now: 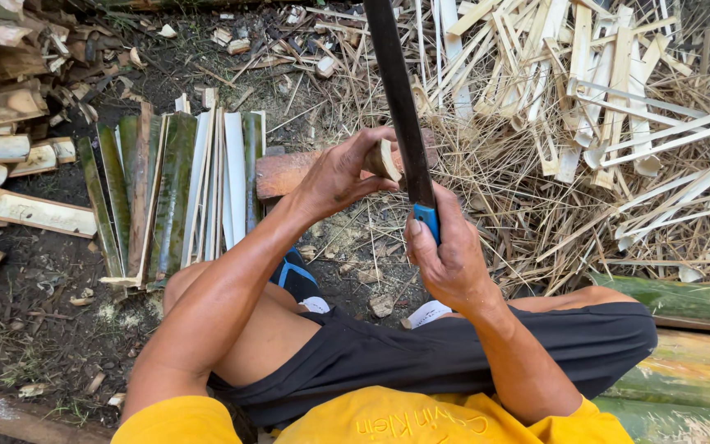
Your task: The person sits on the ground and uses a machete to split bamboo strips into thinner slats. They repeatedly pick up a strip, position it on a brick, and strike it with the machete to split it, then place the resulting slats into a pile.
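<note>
My right hand grips the blue handle of a long dark machete, whose blade points up and away from me. My left hand holds a short pale piece of bamboo upright, right beside the blade. Under it lies a reddish wooden block on the ground. I sit low, with my knees spread and black shorts in view.
A row of split green and white bamboo slats lies to the left. A big heap of pale bamboo strips and shavings fills the right. Whole green bamboo poles lie at lower right; cut wood chunks pile at far left.
</note>
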